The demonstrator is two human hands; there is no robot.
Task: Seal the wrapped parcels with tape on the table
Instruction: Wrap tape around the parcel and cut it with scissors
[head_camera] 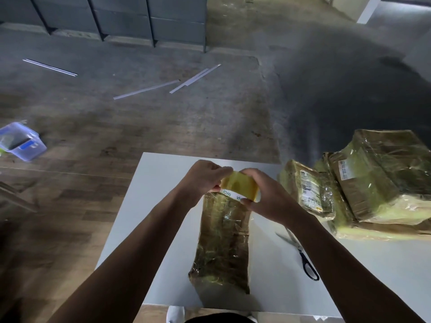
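Grips a yellow tape roll (238, 185) with both hands, just above the far end of a long parcel (224, 243). Right hand (268, 194) curled round the roll's right side, thumb on the white inner ring with printed letters. Left hand (205, 177) pinching at the roll's upper left edge, fingers bent close together; cannot tell whether a loose tape end sits between those fingertips.

Long parcel flat on the white table (149, 206), lengthwise away from the body, wrapped in brown paper under shiny clear film, near end close to the table's front edge. Roll held over the parcel's far end, touching it or just above: cannot tell which.

To the right of the parcel, on the table: scissors (300, 252) with dark handles, blades apart, partly hidden under the right forearm.

Farther right, at the table's far right side: a small parcel (307, 190) with a printed label, leaning against a large parcel (377, 178), both in the same brown paper and glossy film.

On the floor (116, 136) beyond the table: a clear plastic box (21, 141) at the left and several thin white strips (144, 89) lying loose. Grey shelving (121, 17) along the far wall.
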